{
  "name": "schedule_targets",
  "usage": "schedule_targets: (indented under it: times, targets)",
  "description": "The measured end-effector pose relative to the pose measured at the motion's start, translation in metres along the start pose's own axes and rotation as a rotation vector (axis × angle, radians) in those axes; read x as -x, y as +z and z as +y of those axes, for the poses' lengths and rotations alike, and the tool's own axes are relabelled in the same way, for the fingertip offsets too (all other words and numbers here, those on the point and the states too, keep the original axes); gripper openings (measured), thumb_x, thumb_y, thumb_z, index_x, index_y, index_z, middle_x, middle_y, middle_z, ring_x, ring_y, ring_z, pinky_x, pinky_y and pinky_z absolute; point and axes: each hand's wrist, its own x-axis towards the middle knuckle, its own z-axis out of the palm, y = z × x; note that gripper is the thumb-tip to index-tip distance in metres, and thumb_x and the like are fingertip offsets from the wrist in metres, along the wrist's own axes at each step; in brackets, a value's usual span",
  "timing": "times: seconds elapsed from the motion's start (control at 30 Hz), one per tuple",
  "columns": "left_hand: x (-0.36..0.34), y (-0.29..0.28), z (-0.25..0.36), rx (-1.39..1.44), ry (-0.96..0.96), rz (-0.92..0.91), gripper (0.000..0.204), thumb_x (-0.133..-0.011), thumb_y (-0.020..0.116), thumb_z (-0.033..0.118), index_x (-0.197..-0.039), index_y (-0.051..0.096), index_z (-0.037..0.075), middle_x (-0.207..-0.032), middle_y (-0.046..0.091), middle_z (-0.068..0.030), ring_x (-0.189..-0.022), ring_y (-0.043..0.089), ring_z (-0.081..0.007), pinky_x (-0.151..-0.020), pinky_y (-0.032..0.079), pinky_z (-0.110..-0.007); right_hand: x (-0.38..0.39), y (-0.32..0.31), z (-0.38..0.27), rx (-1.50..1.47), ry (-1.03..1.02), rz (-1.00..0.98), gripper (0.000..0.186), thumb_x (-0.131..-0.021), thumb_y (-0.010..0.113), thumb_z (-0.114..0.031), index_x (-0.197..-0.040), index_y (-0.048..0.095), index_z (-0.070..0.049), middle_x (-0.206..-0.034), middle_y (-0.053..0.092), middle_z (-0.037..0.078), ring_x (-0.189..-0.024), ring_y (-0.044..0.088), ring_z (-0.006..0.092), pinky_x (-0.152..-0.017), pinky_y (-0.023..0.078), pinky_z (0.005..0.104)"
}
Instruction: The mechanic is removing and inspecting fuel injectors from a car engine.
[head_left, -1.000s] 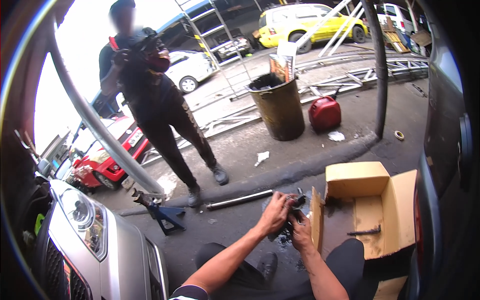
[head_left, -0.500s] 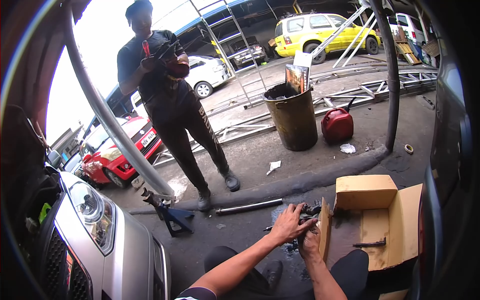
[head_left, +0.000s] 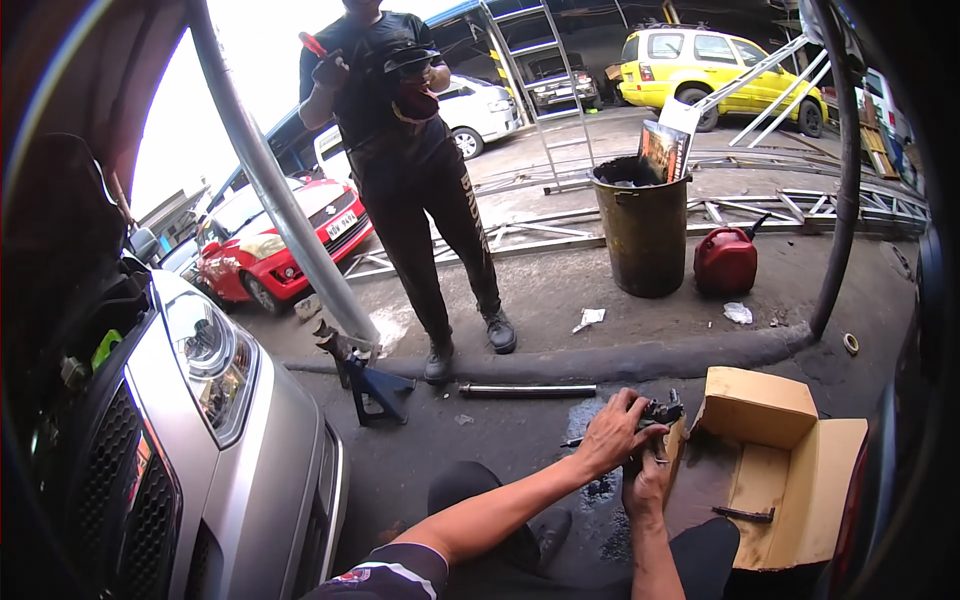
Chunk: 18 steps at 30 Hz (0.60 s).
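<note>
In front of me, my left hand (head_left: 612, 437) and my right hand (head_left: 646, 485) come together on a dark, greasy metal part (head_left: 663, 410). My left hand is closed over it from the left, and my right hand grips it from below. Most of the part is hidden by my fingers, so its exact kind cannot be made out. Just right of my hands stands an open cardboard box (head_left: 838, 492), stained inside. A dark L-shaped metal piece (head_left: 745, 514) lies in it. To the left, a thin dark rod end (head_left: 572, 442) pokes out near my left hand.
A silver car's front (head_left: 262, 470) fills the left, beside a blue jack stand (head_left: 372, 385). A metal pipe (head_left: 527, 391) lies on the ground. A person (head_left: 405, 150) stands ahead holding a red-handled tool. Beyond are a bin (head_left: 645, 240) and red fuel can (head_left: 724, 262).
The view has shifted, so the surroundings sit further right. My hands remain closed together on the metal part. The standing person's red-handled tool is tilted differently.
</note>
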Motion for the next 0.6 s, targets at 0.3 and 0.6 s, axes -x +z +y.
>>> schedule_targets:
  times: [0.3, 0.6]
  targets:
    - [0.007, 0.008, 0.010, 0.259, -0.337, -0.053, 0.038, -0.109, 0.053, 0.038, -0.111, 0.060, 0.001, -0.102, 0.064, -0.0257, -0.099, 0.062, -0.0473, -0.083, 0.049, -0.053, 0.006, -0.002, 0.010, 0.906, -0.087, 0.178, 0.055, -0.103, 0.061, -0.015, -0.152, 0.048, 0.006, -0.148, 0.059, 0.016, -0.137, 0.055, 0.0271, -0.118, 0.040, 0.0353]
    - [-0.009, -0.022, -0.007, 0.910, -0.481, 0.136, 0.082, -0.110, 0.021, 0.069, -0.081, 0.064, 0.005, -0.071, 0.059, -0.0017, -0.065, 0.049, -0.0119, -0.061, 0.039, -0.030, 0.002, 0.037, -0.057, 0.640, -0.273, -0.021, 0.068, -0.114, 0.034, -0.052, -0.158, 0.045, -0.002, -0.146, 0.061, 0.016, -0.130, 0.060, 0.0230, -0.105, 0.049, 0.0343]
